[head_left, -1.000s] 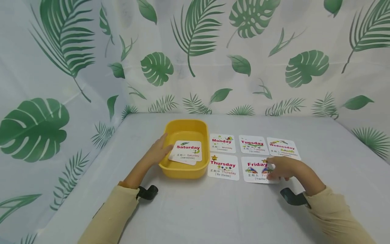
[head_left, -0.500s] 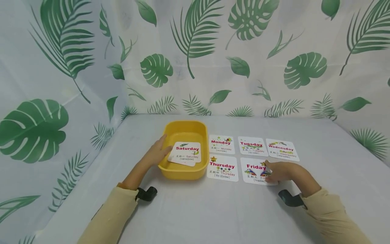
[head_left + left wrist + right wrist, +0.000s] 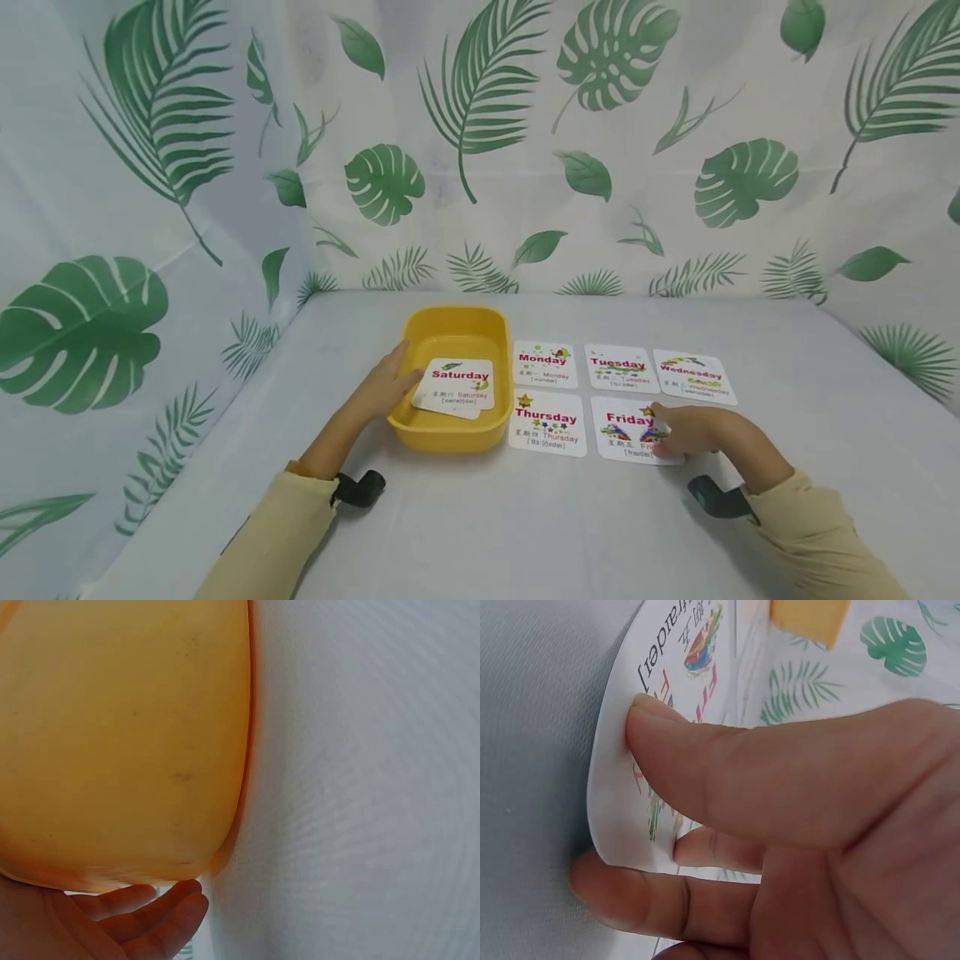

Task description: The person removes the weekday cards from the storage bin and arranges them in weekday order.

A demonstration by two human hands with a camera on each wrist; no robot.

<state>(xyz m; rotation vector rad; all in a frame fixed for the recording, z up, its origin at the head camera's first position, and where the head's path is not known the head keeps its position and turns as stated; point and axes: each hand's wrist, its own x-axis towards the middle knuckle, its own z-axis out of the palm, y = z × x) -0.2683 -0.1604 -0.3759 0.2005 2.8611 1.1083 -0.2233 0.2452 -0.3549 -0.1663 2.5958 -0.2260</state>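
Biggest first: leafy backdrop (image 3: 660, 192), then the white tbl (image 3: 525, 525) w/ the yellow tray (image 3: 450, 440) on it, L of the laid-out cards. The left hand (image 3: 375, 387) rests at the tray's L side, fingers loosely straight, thumb at the rim (can't tell how hard it presses). The right hand (image 3: 693, 429) has thumb & fingers round the R end of the Friday card (image 3: 626, 427). That card's in the near row, R of the Thursday card (image 3: 547, 425), small gap btwn. Far row, L to R: Monday card (image 3: 545, 367), Tuesday card (image 3: 621, 371), Wednesday card (image 3: 693, 377). Saturday card (image 3: 453, 385) lies in the tray, overlapping a lower card (image 3: 468, 415), text hidden.

Step looks like squaring up Friday: best keep it flat, line its top edge w/ Thursday's, match the gap, then lift the thumb straight up so nothing drags.

Right wrist cam shows the thumb pad on the card's face & a finger at its edge, hard to see from the head. Left wrist cam shows dark scuffs (image 3: 184, 778) & fingertips (image 3: 196, 904) by the tray's corner; only the head view gives the full layout.
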